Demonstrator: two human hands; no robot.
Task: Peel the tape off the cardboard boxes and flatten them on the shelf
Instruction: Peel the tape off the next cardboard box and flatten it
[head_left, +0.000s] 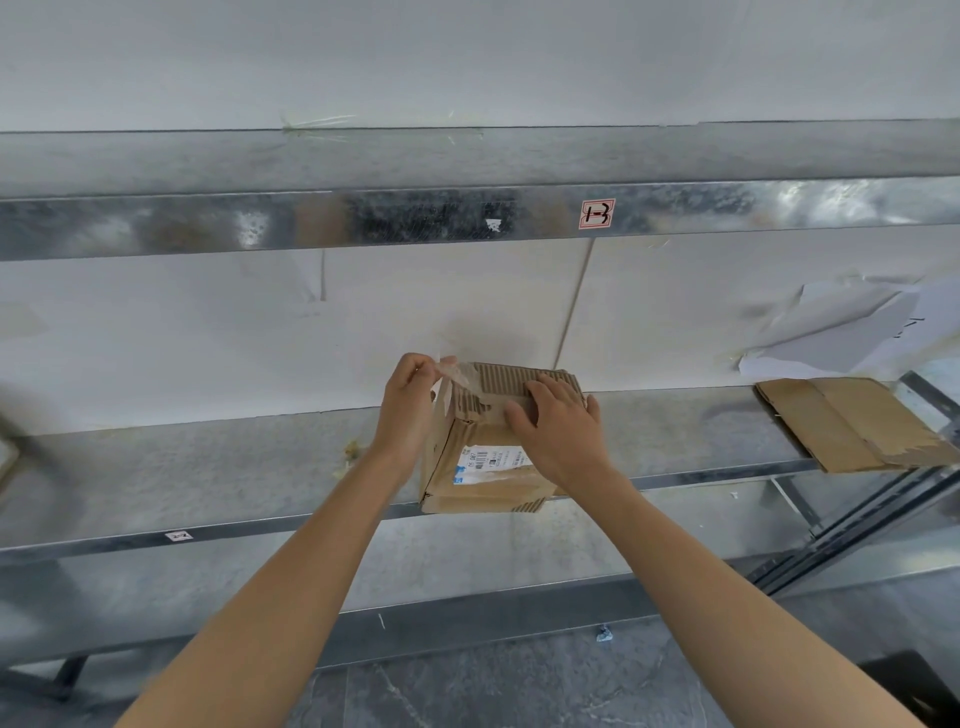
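Cardboard box (493, 488) on metal shelf (208, 478); our left hand (408, 405) pinches clear tape (457, 376) at top, our right hand (561, 431) presses flat on box.

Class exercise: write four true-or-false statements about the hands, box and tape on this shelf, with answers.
1. The left hand pinches clear tape at the cardboard box's top. True.
2. The right hand lifts the box off the shelf. False: it rests on the box's top, and the box stands on the shelf.
3. Flattened cardboard lies on the shelf further right. True.
4. The box bears no label. False: a white shipping label is on its near face.
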